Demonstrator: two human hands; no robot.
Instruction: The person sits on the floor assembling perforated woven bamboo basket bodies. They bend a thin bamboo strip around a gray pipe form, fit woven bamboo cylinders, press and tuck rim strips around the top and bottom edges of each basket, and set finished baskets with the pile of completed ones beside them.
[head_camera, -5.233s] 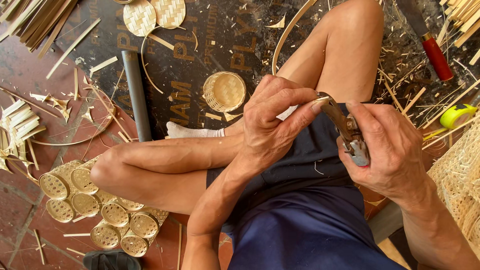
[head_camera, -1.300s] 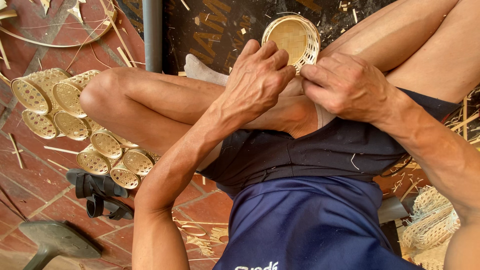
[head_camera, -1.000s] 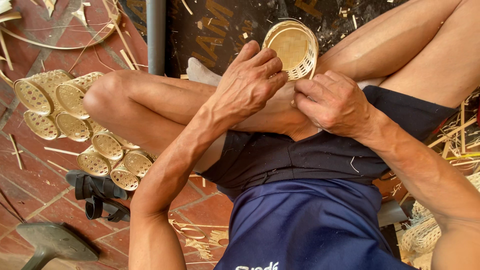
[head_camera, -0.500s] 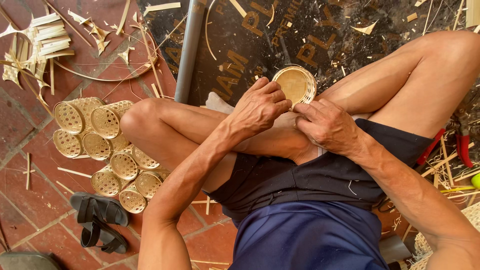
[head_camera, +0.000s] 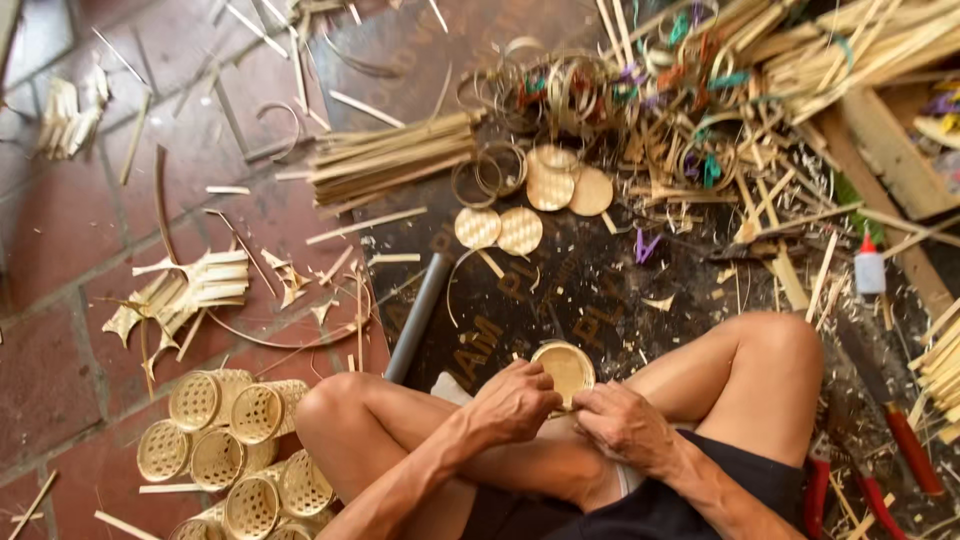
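Floor: red brick tiles, dark printed mat strewn with bamboo strips.
Basket: small round woven bamboo basket on the crossed legs.
Left hand: fingers curled, gripping its rim.
Right hand: fingers pinching the near rim, probably tucking a strip.
Beyond basket: flat woven bamboo discs; finished baskets to its left.

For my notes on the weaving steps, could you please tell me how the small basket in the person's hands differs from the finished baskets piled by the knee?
The small basket stands alone, gripped by the left hand and right hand; the piled baskets lie loose on the brick floor, untouched.

The small basket faces its opening up at the camera, while the piled baskets lie tipped on their sides.

The piled baskets plainly show open lattice walls; the small basket's walls are mostly hidden.

Both are round, pale woven bamboo.
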